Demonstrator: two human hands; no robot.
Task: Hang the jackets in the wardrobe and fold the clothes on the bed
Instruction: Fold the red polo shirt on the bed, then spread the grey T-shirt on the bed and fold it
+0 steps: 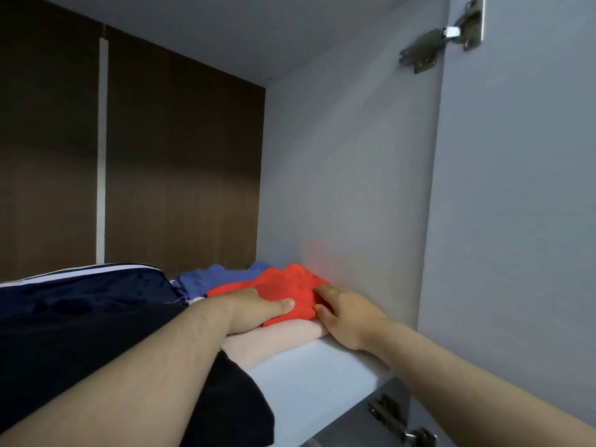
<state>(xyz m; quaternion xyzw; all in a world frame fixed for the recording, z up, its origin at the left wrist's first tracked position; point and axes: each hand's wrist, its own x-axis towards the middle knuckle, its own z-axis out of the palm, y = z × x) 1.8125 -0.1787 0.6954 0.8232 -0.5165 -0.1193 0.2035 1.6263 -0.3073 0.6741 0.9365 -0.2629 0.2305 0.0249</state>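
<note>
A folded red garment (283, 287) lies on top of a folded pale pink garment (274, 341) on a white wardrobe shelf (309, 382). My left hand (254, 309) rests on the red garment's left front, thumb stretched along its edge. Against the red garment's right front corner sits my right hand (345, 314), its fingers touching the fabric. A folded blue garment (219, 279) lies behind the red one. Left of the stack lies a dark navy garment with white stripes (80, 291), and a black garment (235, 404) hangs over the shelf's front edge.
The grey wardrobe side wall (348, 175) stands right beside the stack. The open door (516, 188) with metal hinges (445, 37) is at the right. A brown back panel (180, 162) closes the compartment behind.
</note>
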